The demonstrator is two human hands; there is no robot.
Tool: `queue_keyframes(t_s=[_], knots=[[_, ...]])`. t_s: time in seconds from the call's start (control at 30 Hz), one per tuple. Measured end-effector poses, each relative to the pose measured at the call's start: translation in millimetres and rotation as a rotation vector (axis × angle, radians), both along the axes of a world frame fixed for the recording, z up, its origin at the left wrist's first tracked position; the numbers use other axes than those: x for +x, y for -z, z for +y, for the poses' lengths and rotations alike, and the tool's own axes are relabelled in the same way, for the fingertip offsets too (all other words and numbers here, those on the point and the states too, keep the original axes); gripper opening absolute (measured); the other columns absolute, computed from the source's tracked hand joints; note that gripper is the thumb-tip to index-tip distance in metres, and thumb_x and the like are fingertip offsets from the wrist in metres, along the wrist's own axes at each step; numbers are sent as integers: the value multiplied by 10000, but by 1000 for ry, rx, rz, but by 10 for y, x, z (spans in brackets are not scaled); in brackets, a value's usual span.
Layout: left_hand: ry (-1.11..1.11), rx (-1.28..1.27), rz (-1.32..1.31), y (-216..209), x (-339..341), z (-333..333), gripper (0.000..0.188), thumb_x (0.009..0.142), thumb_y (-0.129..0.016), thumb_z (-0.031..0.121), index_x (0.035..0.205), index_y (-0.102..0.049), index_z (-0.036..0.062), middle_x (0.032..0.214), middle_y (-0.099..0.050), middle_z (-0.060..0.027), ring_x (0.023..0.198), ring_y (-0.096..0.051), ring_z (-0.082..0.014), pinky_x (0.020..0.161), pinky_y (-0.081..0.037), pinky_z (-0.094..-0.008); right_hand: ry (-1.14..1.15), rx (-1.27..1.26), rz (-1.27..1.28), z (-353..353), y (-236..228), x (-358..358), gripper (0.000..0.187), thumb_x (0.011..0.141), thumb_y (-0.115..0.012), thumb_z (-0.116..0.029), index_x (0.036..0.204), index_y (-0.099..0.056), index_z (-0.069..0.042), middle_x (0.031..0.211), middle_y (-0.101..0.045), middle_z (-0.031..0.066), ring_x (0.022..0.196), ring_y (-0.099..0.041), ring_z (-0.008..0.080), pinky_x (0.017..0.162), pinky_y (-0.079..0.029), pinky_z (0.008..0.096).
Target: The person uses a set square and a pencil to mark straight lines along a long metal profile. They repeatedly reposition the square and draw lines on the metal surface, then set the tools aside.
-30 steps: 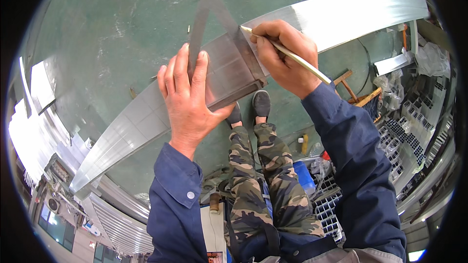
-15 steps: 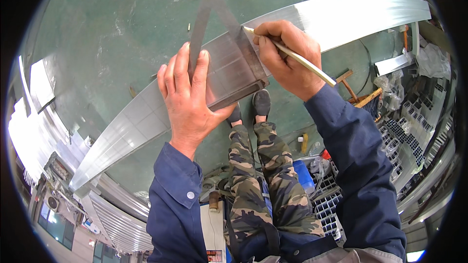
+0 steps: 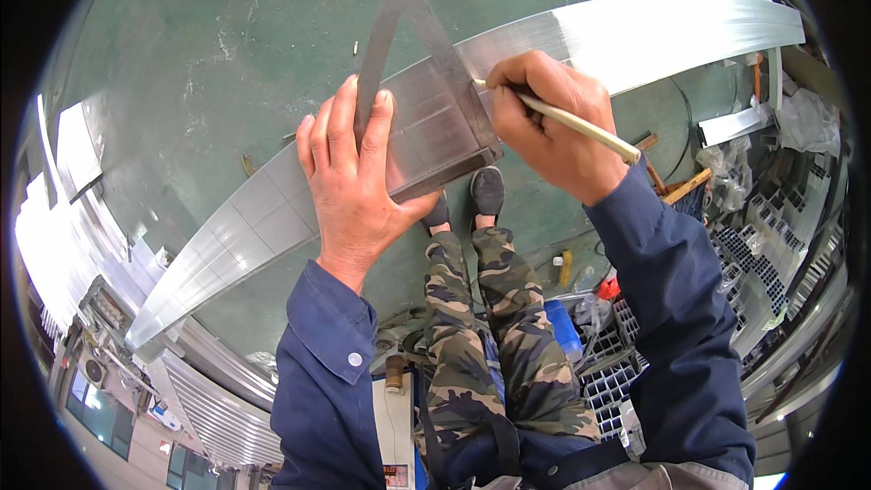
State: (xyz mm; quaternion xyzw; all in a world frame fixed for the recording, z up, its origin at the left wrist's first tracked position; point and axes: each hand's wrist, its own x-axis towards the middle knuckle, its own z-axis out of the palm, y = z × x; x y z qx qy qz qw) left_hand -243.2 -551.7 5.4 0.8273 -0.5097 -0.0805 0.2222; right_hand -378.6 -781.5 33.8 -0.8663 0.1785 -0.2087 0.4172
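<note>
A long, shiny metal profile [image 3: 245, 231] runs across in front of me, with thin lines drawn across its surface. On its middle lies a metal triangle square [image 3: 428, 29], its point reaching past the far edge and its thick base along the near edge. My left hand [image 3: 347, 177] presses the square down, fingers stretched over its left leg and thumb by the base. In my right hand [image 3: 555, 122] is a pale, slim pencil [image 3: 590, 130], pinched between thumb and fingers. Its tip touches down at the right edge of the square, about halfway along that side.
Stacks of metal grid-like profiles [image 3: 771, 245] and clear plastic wrap [image 3: 807, 120] lie at the right. A blue container [image 3: 563, 331] stands beside my legs. Bright metal lengths [image 3: 59, 236] pile up at the left. Green floor [image 3: 227, 54] shows beyond the profile.
My right hand has drawn the pencil toward me along the square's right edge, from further up to about midway. My left hand and the square stay in place.
</note>
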Motion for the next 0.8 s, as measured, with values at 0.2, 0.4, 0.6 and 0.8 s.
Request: queue_keyframes(t_s=[0.2, 0.4, 0.6, 0.8], knots=[[-1, 21, 1, -38, 6, 1, 1186, 653, -1050, 411, 1676, -536, 101, 1738, -452, -235, 1564, -481, -429, 1300, -312, -639, -42, -15, -1, 61, -29, -133, 158, 900, -766, 43, 985, -669, -48, 821, -712, 119, 682, -730, 321, 606, -586, 394], [-3, 42, 8, -38, 7, -3, 1202, 626, -1053, 378, 1677, -538, 108, 1745, -445, -231, 1571, -471, -427, 1306, -311, -634, -67, -87, -24, 110, -15, -233, 187, 868, -772, 60, 977, -668, -51, 813, -689, 107, 684, -715, 321, 607, -583, 407], [-15, 34, 15, -24, 1, 31, 1232, 583, -1056, 356, 1676, -536, 127, 1749, -441, -210, 1578, -459, -414, 1309, -301, -640, -123, -31, 46, 211, -91, -511, 198, 858, -767, 63, 989, -665, -46, 817, -674, 112, 697, -709, 338, 621, -581, 419], [-9, 41, 0, -96, -28, 65, 1207, 608, -1051, 354, 1676, -537, 121, 1762, -434, -211, 1586, -454, -420, 1314, -300, -643, -98, 106, 240, 466, -193, -1037, 229, 882, -787, 64, 1086, -723, -17, 873, -716, 142, 743, -733, 347, 662, -593, 424]])
